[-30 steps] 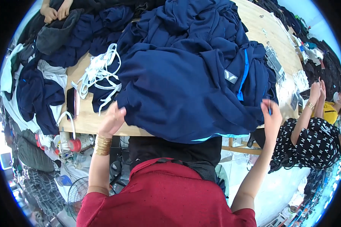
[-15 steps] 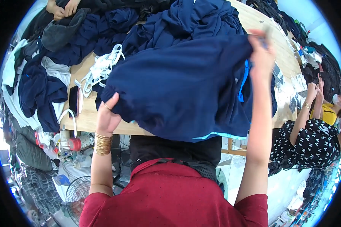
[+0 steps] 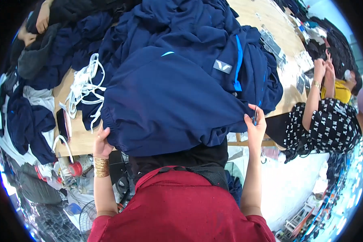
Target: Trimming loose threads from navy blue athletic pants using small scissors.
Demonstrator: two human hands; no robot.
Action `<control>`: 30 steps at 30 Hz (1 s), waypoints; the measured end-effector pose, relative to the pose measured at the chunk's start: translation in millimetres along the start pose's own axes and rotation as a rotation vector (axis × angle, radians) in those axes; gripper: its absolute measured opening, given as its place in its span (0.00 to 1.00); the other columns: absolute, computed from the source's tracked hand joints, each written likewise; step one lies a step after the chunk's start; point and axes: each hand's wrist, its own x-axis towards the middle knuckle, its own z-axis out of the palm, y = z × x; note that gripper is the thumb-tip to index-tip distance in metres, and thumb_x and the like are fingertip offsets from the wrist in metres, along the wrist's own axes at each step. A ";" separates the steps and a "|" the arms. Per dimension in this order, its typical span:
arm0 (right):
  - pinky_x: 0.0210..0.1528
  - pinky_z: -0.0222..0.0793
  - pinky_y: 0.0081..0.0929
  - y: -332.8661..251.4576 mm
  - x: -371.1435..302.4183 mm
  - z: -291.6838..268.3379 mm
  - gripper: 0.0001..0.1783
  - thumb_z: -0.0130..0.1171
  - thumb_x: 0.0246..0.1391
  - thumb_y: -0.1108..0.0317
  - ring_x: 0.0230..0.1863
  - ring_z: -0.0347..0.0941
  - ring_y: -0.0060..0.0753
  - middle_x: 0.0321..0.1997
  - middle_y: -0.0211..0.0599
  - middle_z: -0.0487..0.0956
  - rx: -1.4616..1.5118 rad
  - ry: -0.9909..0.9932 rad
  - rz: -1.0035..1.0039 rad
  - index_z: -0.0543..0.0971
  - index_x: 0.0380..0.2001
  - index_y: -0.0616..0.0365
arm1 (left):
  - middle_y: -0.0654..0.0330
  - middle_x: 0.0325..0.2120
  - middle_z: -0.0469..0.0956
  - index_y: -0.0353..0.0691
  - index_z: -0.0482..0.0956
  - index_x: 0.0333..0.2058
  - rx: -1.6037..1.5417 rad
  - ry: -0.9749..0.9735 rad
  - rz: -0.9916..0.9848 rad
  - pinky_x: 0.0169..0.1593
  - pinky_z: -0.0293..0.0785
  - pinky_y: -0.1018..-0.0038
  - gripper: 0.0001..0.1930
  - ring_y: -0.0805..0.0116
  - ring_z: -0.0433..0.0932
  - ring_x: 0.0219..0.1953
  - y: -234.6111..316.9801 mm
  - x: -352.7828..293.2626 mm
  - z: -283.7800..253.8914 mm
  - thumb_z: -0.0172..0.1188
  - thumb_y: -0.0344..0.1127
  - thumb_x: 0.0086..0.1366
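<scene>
A navy garment (image 3: 169, 105) with a gathered, elastic-looking edge is spread between my hands at the near table edge. My left hand (image 3: 103, 144) grips that gathered edge at its lower left corner, thumb on top. At the opposite end, my right hand (image 3: 256, 125) pinches the cloth and also holds a slim dark pointed tool (image 3: 255, 115) that looks like thread snips. The garment has a small light-blue mark near its top. Just beyond lies more navy clothing (image 3: 181, 28), with a grey patch (image 3: 222, 66) and a bright blue strip (image 3: 238, 60).
White cords (image 3: 86, 86) lie in a tangle left of the garment, near a phone (image 3: 63, 125). Dark clothes (image 3: 32, 125) heap at the left. A co-worker's hands (image 3: 40, 24) rest on dark cloth at far left; other people (image 3: 326, 121) are at the right. A fan (image 3: 88, 215) stands below.
My right hand has come down and nearer, drawing the garment's right end toward me. The grey patch on the clothing behind is now uncovered. My left hand is slightly lower, still gripping.
</scene>
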 end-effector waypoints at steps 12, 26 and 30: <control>0.42 0.68 0.24 -35.4 33.0 15.0 0.14 0.63 0.48 0.66 0.37 0.75 0.31 0.35 0.37 0.79 -0.358 -0.058 -0.228 0.77 0.39 0.59 | 0.50 0.45 0.75 0.33 0.71 0.48 0.235 0.086 0.062 0.51 0.72 0.62 0.22 0.56 0.75 0.47 11.9 -4.3 -18.4 0.55 0.42 0.60; 0.40 0.67 0.18 -9.7 14.9 94.4 0.16 0.60 0.43 0.79 0.33 0.72 0.18 0.30 0.29 0.77 -0.085 -0.441 -0.274 0.77 0.39 0.59 | 0.50 0.55 0.65 0.30 0.62 0.55 -0.187 -0.279 0.349 0.58 0.62 0.62 0.39 0.56 0.66 0.55 15.7 -24.3 -76.7 0.53 0.59 0.57; 0.31 0.61 0.15 -19.9 -15.2 90.5 0.16 0.61 0.42 0.79 0.27 0.64 0.13 0.27 0.25 0.72 0.051 -0.605 -0.107 0.77 0.39 0.59 | 0.50 0.54 0.66 0.29 0.63 0.55 -0.138 -0.204 0.415 0.58 0.63 0.63 0.37 0.56 0.67 0.54 19.3 -33.9 -62.6 0.52 0.58 0.58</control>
